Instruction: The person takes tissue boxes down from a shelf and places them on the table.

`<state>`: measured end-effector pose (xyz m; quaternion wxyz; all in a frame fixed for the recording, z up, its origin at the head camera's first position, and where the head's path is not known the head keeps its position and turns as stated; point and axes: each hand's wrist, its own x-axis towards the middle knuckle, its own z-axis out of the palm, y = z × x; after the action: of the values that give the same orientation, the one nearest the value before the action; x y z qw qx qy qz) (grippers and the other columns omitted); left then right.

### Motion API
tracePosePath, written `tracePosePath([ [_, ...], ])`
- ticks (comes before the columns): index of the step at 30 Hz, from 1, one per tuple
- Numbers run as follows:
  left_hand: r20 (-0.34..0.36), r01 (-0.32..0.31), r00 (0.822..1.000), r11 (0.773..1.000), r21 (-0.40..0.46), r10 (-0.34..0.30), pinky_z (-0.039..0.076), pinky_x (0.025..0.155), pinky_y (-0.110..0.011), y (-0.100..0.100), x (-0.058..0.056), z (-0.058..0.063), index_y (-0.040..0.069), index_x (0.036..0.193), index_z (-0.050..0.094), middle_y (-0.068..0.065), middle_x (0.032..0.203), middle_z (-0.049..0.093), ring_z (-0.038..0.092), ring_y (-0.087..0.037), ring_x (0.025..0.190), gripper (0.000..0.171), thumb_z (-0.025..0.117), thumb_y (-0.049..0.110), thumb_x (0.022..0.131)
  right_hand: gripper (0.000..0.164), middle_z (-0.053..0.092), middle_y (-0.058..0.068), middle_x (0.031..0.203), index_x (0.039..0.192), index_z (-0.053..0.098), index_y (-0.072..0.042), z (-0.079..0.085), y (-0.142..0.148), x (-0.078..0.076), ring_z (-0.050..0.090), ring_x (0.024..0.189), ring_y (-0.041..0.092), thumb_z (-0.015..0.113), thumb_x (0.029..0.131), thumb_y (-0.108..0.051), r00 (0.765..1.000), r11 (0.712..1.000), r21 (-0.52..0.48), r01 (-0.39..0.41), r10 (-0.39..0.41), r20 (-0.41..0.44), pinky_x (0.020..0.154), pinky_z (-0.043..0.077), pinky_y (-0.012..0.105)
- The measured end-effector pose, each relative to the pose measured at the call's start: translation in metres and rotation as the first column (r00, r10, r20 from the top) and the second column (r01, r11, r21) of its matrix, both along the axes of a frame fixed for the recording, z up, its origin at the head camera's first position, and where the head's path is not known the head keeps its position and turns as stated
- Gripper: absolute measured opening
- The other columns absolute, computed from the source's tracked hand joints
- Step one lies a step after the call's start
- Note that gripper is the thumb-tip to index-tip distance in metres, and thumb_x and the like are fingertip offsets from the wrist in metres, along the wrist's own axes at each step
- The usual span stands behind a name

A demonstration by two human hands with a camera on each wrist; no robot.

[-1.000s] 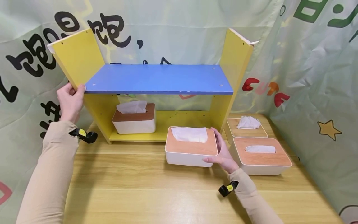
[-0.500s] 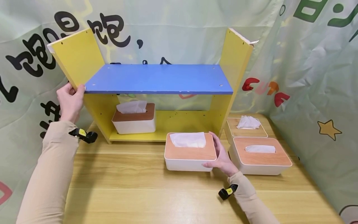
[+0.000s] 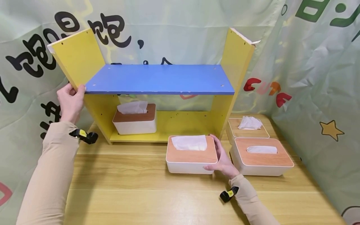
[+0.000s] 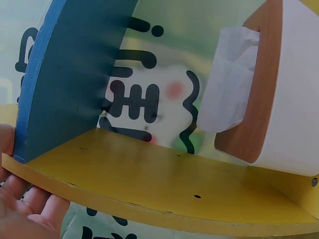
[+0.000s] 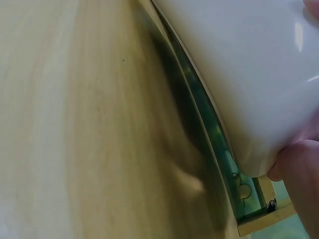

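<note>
My left hand (image 3: 70,104) grips the front edge of the left side panel of a yellow-and-blue shelf unit (image 3: 160,78), thumb at the blue board. In the left wrist view, its fingers (image 4: 37,204) reach behind the yellow panel. My right hand (image 3: 223,161) grips the right end of a white tissue box (image 3: 191,157) with a wooden lid, in front of the shelf. The right wrist view shows a narrow gap between the box's underside (image 5: 249,64) and the table. Another tissue box (image 3: 135,127), darker-lidded, stands at the left on the shelf's lower board.
Two more tissue boxes stand on the wooden table (image 3: 135,187) right of the shelf: a light-lidded one (image 3: 233,128) behind and a pinkish-lidded one (image 3: 264,161) in front, close to my right hand. A printed curtain (image 3: 180,31) hangs behind and at both sides.
My right hand has brought the tissue box slightly toward me, away from the shelf, most of it in the first half second. The left hand and the shelf have stayed put.
</note>
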<state>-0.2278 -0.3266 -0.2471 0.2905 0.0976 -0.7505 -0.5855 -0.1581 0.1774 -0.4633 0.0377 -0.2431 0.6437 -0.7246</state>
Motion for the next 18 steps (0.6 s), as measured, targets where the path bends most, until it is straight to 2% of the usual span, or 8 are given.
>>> tracePosePath([
  [7, 0.015, -0.009, 1.0, 1.0, -0.029, 0.009, 0.042, 0.06, -0.011, -0.0008, -0.0004, -0.0011, 0.014, 0.107, 0.065, 0.028, 0.073, 0.062, 0.057, 0.001, 0.075, 0.014, 0.059, 0.021, 0.097, 0.126, 0.031, 0.013, 0.155, 0.157, 0.006, 0.0, -0.0041, 0.0005, -0.0008, 0.044, 0.131, 0.001, 0.087, 0.06, 0.007, 1.0, 0.999, 0.035, 0.014, -0.014, -0.005, 0.105, 0.042, 0.016],
  [13, 0.009, -0.003, 1.0, 1.0, -0.02, 0.004, 0.042, 0.06, -0.011, -0.0006, -0.0004, -0.0008, 0.014, 0.106, 0.066, 0.027, 0.073, 0.063, 0.057, 0.0, 0.074, 0.013, 0.059, 0.02, 0.097, 0.128, 0.021, 0.027, 0.159, 0.157, 0.004, 0.003, -0.0071, 0.0017, -0.0018, 0.038, 0.136, -0.002, 0.087, 0.059, 0.008, 0.999, 0.998, 0.057, 0.028, -0.027, -0.019, 0.109, 0.036, 0.012],
  [16, 0.012, -0.009, 1.0, 0.999, -0.034, 0.009, 0.041, 0.059, -0.011, -0.0003, -0.0003, -0.0007, 0.014, 0.107, 0.065, 0.028, 0.072, 0.062, 0.056, 0.001, 0.074, 0.013, 0.059, 0.021, 0.097, 0.128, 0.016, 0.027, 0.161, 0.157, 0.004, 0.003, -0.0077, 0.0028, -0.0023, 0.035, 0.138, -0.003, 0.087, 0.06, 0.007, 0.999, 0.997, 0.067, 0.025, -0.023, -0.026, 0.11, 0.032, 0.01],
  [18, 0.014, -0.012, 1.0, 0.999, -0.04, 0.012, 0.041, 0.059, -0.011, -0.0003, -0.0004, -0.0008, 0.014, 0.106, 0.065, 0.029, 0.071, 0.062, 0.056, 0.001, 0.074, 0.013, 0.058, 0.021, 0.097, 0.128, 0.02, 0.022, 0.16, 0.157, 0.003, 0.002, -0.0075, 0.0039, -0.0026, 0.038, 0.136, -0.002, 0.087, 0.06, 0.007, 1.0, 0.998, 0.067, 0.01, -0.009, -0.012, 0.109, 0.036, 0.012],
])
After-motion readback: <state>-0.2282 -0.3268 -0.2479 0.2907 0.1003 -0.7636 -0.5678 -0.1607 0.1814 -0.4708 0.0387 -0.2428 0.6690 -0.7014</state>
